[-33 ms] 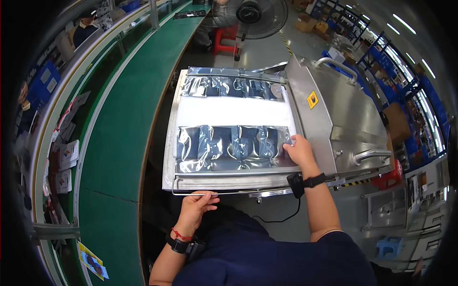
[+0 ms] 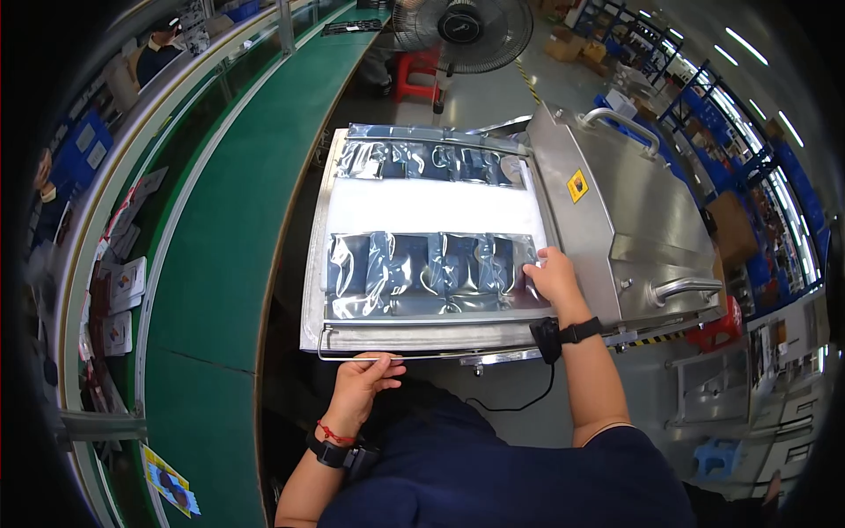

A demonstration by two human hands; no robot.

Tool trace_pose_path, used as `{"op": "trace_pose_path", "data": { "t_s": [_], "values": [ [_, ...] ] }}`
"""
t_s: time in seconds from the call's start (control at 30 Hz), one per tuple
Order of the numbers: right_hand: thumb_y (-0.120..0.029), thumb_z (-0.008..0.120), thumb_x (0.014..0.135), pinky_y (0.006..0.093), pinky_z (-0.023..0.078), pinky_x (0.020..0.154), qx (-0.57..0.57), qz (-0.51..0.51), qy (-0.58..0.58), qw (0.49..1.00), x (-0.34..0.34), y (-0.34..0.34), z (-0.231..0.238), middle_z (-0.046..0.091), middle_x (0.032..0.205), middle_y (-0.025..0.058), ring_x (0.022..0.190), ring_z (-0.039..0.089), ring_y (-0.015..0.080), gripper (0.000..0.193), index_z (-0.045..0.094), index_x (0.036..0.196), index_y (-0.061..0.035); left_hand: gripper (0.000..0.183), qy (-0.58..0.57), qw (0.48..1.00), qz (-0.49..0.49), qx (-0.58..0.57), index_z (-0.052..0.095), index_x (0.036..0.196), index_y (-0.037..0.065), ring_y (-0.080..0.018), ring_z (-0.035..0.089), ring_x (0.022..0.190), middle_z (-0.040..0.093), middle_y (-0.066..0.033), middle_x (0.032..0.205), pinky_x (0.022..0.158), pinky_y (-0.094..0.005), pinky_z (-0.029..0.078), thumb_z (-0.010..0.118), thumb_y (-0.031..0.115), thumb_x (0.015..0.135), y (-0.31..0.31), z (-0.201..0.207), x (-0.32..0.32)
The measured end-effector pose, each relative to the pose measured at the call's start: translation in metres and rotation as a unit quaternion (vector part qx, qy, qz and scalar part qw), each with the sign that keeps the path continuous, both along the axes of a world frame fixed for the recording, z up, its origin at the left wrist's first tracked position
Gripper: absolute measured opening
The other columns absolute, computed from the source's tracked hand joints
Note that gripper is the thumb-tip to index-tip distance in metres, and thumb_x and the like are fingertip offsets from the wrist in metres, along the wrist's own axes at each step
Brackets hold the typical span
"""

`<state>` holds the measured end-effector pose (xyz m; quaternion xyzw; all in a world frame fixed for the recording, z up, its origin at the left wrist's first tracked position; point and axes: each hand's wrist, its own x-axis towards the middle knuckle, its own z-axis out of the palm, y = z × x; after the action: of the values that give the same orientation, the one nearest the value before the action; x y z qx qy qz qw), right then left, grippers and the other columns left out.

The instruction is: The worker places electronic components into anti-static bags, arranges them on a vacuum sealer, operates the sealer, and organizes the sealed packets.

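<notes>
Along the near side of a metal vacuum-sealer bed [image 2: 311, 339] lies a row of shiny grey antistatic bags [image 2: 407, 268] with dark flat items inside. A second row of such bags [image 2: 427, 163] lies along the far side. Between the rows is a white pad [image 2: 431, 205]. My right hand [image 2: 554, 279] is at the right end of the near row, its thumb and fingers closed on the edge of the last bag. My left hand [image 2: 359, 387] is below the front edge, fingers closed around a thin bent metal rod [image 2: 422, 356].
The sealer's steel lid [image 2: 607, 211] stands open on the right, with two handles. On the left runs a green conveyor belt [image 2: 220, 264]. A black fan [image 2: 460, 31] and a red stool [image 2: 415, 75] stand beyond. Another person [image 2: 158, 53] is at the far left.
</notes>
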<state>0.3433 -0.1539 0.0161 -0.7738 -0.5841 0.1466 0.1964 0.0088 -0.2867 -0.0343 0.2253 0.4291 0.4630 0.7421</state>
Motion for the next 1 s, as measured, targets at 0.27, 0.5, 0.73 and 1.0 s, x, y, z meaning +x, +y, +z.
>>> {"op": "trace_pose_path", "data": {
  "t_s": [0.27,0.5,0.73,1.0],
  "values": [
    [-0.011,0.068,0.073,0.0304,0.041,0.047,0.073,0.019,0.164,0.984,0.003,0.015,0.035,0.056,0.057,0.006,0.053,0.052,0.0124,0.016,0.059,0.07,0.0022,0.021,-0.001,1.0,-0.008,0.004,0.063,0.096,-0.004,-0.0191,0.064,0.083,0.065,-0.0134,0.097,0.066,-0.0271,0.054,0.059,0.015,0.089,0.0,-0.003,-0.001],
    [-0.01,0.066,0.072,0.0355,0.045,0.055,0.129,0.099,-0.077,0.984,-0.02,0.007,0.092,0.059,0.063,0.0165,0.058,0.059,0.0285,0.017,0.058,0.072,0.0044,0.02,0.007,1.0,-0.009,-0.006,0.063,0.096,-0.002,-0.0191,0.065,0.08,0.066,-0.013,0.093,0.064,-0.0271,0.054,0.059,0.016,0.088,-0.002,-0.006,-0.001],
    [-0.006,0.063,0.073,0.0342,0.044,0.055,0.091,0.119,-0.004,0.989,-0.035,0.008,0.107,0.059,0.065,0.0178,0.058,0.059,0.028,0.012,0.057,0.073,0.0043,0.02,-0.005,1.0,-0.01,0.002,0.063,0.097,-0.002,-0.0187,0.065,0.08,0.066,-0.0131,0.093,0.063,-0.0273,0.054,0.058,0.015,0.088,0.0,-0.008,0.0],
    [-0.006,0.061,0.081,0.0205,0.037,0.049,-0.003,0.207,0.181,0.961,-0.042,-0.002,0.126,0.054,0.06,0.0015,0.055,0.049,0.0057,0.01,0.057,0.082,0.0027,0.025,0.181,0.933,-0.297,0.093,0.067,0.087,-0.002,-0.0113,0.063,0.065,0.067,-0.0088,0.081,0.053,-0.0207,0.047,0.058,0.021,0.089,0.0,0.038,-0.012]
  ]
}}
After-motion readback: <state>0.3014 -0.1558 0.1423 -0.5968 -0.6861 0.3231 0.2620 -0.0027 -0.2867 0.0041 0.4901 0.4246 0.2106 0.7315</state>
